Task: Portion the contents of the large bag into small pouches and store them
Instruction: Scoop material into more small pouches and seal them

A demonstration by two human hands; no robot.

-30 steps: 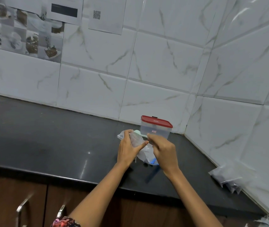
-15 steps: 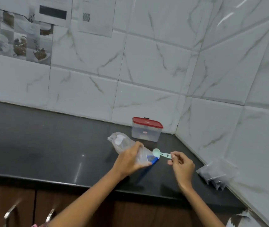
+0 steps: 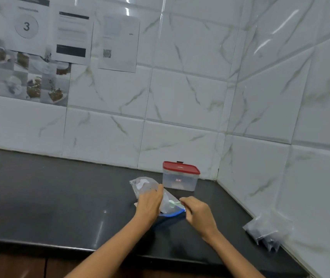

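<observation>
A large clear bag [image 3: 143, 185] with a blue zip edge lies on the black counter [image 3: 59, 197]. My left hand [image 3: 149, 203] grips it around the middle. My right hand [image 3: 197, 212] pinches the handle of a small mint-green spoon [image 3: 172, 203], whose bowl sits at the bag's open blue mouth. Several small clear pouches [image 3: 266, 231] lie stacked at the right against the side wall. A clear box with a red lid [image 3: 180, 176] stands shut just behind the bag, in the corner.
White marble-look tiles form the back and right walls, which meet behind the box. Printed sheets [image 3: 73, 37] hang on the back wall at upper left. The counter's front edge runs below my forearms, with wooden cabinet fronts under it.
My right hand drew the spoon out to the right of the bag, then brought it back to the bag's mouth. My left hand stayed on the bag. The view tilted up.
</observation>
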